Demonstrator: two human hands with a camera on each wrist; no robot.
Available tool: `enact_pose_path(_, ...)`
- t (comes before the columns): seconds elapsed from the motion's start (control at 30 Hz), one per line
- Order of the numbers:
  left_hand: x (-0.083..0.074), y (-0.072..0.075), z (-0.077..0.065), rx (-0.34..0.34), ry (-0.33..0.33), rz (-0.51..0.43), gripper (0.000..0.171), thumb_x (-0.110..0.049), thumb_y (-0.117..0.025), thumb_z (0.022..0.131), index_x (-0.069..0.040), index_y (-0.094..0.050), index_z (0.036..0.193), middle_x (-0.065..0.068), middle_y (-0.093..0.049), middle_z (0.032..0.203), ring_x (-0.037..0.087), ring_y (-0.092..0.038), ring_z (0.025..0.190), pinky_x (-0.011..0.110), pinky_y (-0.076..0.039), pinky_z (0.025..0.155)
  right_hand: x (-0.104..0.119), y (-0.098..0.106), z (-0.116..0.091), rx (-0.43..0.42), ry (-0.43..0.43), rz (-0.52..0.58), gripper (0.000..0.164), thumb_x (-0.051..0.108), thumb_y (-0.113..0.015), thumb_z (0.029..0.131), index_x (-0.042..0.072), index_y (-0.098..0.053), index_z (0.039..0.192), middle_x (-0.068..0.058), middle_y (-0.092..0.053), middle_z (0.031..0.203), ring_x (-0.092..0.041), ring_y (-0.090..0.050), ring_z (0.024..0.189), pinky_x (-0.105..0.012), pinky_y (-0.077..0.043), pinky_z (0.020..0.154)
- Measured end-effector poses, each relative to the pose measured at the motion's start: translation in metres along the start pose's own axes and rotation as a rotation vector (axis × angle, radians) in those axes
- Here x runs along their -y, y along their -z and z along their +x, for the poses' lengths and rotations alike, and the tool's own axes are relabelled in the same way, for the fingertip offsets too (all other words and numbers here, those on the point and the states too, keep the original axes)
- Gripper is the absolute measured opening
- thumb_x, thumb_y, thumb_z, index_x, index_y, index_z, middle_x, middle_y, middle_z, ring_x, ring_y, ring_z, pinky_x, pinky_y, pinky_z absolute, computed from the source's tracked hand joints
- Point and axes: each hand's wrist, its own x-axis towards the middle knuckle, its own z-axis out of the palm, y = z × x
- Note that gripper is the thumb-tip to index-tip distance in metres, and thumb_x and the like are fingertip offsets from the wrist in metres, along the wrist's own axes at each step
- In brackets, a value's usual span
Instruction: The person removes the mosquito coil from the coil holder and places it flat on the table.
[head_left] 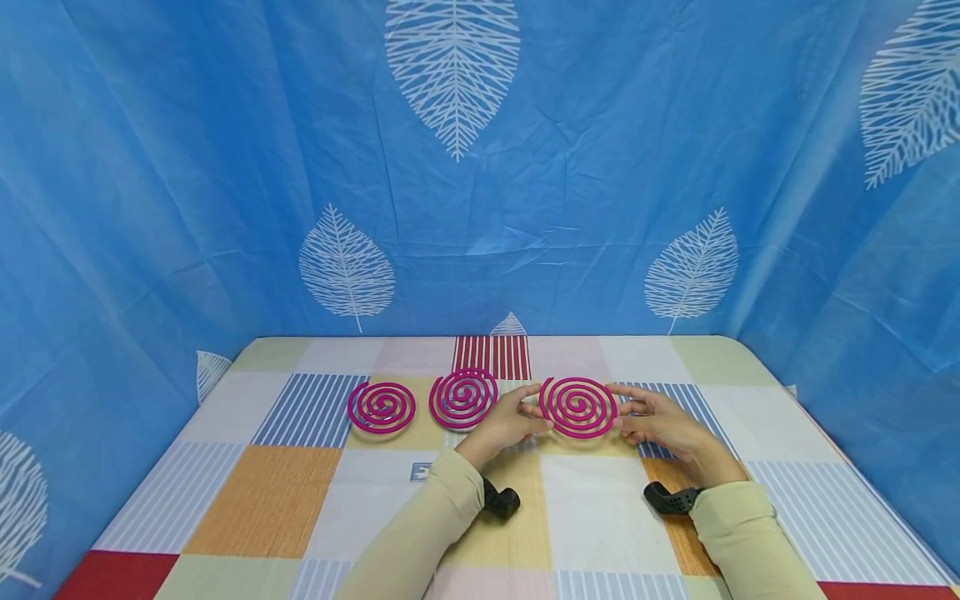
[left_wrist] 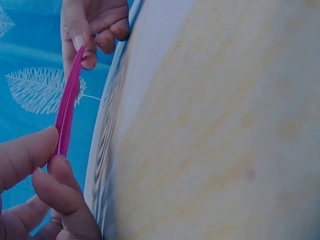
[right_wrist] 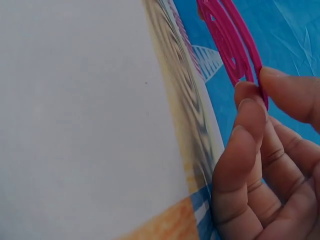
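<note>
A magenta mosquito coil (head_left: pixel 579 404) is held up just above the table, its flat spiral face toward the head camera. My left hand (head_left: pixel 504 425) pinches its left edge between thumb and fingers, and my right hand (head_left: pixel 672 429) pinches the right edge. Seen edge-on in the left wrist view, the coil (left_wrist: pixel 67 107) is a thin strip running between both hands. In the right wrist view, thumb and fingertips grip the lower end of the coil (right_wrist: pixel 246 47). Left of my hands are two more magenta coils, one in the middle (head_left: pixel 465 397) and one farther left (head_left: pixel 384 406).
A patchwork-checked tablecloth (head_left: pixel 262 500) covers the table. Blue curtains (head_left: pixel 525 208) with white leaf prints stand behind it and along both sides. Dark wrist devices (head_left: pixel 671 498) sit on the forearms.
</note>
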Motion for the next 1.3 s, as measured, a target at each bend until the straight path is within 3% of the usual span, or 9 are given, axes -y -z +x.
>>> enact_pose_path(0.47, 0.0005, -0.0026, 0.0038, 0.009, 0.043, -0.02, 0.072, 0.006, -0.074, 0.094, 0.006, -0.044, 0.16, 0.001, -0.06, 0.091, 0.01, -0.053, 0.068, 0.018, -0.046, 0.057, 0.002, -0.002, -0.0027, -0.037, -0.045, -0.112, 0.068, 0.004, -0.063, 0.107, -0.017, -0.027, 0.161, 0.003, -0.071, 0.103, -0.01, -0.063, 0.076, -0.024, -0.052, 0.062)
enact_pose_path(1.0, 0.0012, -0.0043, 0.0047, 0.022, 0.069, 0.017, 0.061, -0.002, -0.074, 0.099, 0.008, -0.051, 0.155, 0.002, -0.064, 0.097, 0.009, -0.058, 0.073, 0.018, -0.047, 0.058, -0.0004, -0.0031, -0.0036, -0.11, -0.116, -0.083, 0.067, 0.003, -0.063, 0.107, -0.018, -0.028, 0.16, 0.006, -0.071, 0.093, -0.01, -0.062, 0.073, -0.021, -0.052, 0.06)
enact_pose_path(1.3, 0.0006, -0.0041, 0.0064, 0.013, 0.089, 0.011, 0.059, 0.001, -0.071, 0.098, 0.014, -0.05, 0.152, 0.011, -0.074, 0.108, 0.008, -0.06, 0.073, 0.016, -0.047, 0.059, 0.0, -0.0038, -0.0022, -0.138, -0.137, -0.07, 0.065, 0.003, -0.062, 0.108, -0.019, -0.029, 0.159, 0.004, -0.071, 0.089, -0.008, -0.063, 0.069, -0.019, -0.053, 0.058)
